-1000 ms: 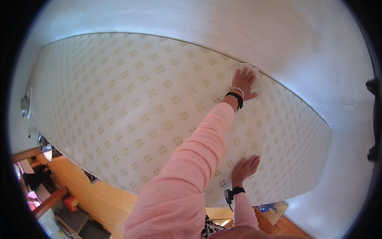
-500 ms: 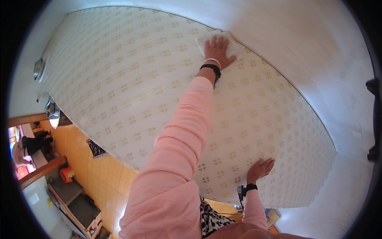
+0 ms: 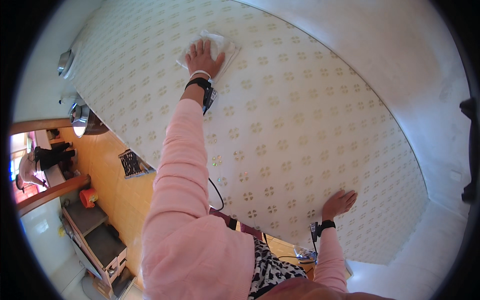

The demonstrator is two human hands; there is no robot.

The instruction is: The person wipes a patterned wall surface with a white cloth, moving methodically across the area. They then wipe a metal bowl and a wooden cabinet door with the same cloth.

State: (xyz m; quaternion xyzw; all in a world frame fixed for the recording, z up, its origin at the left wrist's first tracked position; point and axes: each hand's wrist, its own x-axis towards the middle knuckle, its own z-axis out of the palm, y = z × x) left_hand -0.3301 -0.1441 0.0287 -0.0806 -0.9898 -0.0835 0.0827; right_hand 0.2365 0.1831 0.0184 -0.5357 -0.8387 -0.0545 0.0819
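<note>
My left hand (image 3: 201, 61) lies flat with spread fingers on a white cloth (image 3: 227, 47), pressing it against a broad white tabletop (image 3: 300, 100) patterned with gold four-leaf shapes. A dark band and a pale band circle that wrist. Nearer my body, my right hand (image 3: 340, 203) rests on the same surface, fingers stretched out, nothing in it. Its wrist carries a black strap with a small device (image 3: 314, 231) and a cable.
A wall (image 3: 410, 75) borders the table's far right side. Metal bowls (image 3: 79, 116) stand at the left edge. Below are a dark folding rack (image 3: 132, 164), an orange bucket (image 3: 88, 198) and a cabinet (image 3: 102, 242). Another person (image 3: 37, 165) bends over beyond a doorway.
My left hand has slid the cloth leftward across the tabletop, away from the wall-side edge. My right hand stays flat on the surface. The whole view has shifted slightly.
</note>
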